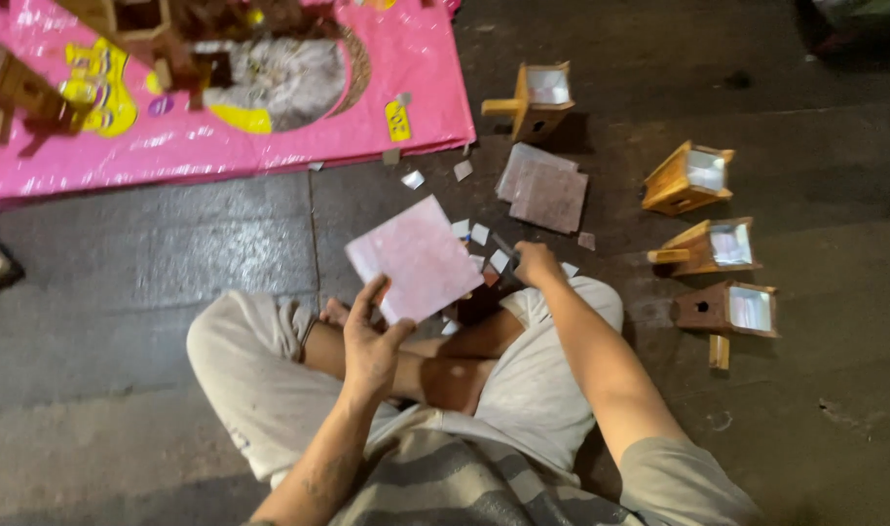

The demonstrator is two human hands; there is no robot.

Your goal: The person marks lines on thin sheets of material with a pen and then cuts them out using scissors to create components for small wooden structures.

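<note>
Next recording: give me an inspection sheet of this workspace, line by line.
Surface: dark floor; the person sits cross-legged on it.
Job's things: pinkish square sheet held up; two more sheets stacked on the floor.
Clutter: small cut mirror pieces scattered by the knees; four small wooden boxes with mirror faces at right, one lying on its side.
Grips: left hand holds the sheet by its lower edge; right hand closed on a small dark tool, kind unclear.
Cables: nothing seen.
Surroundings: pink plastic mat at top left with wooden parts on it.
</note>
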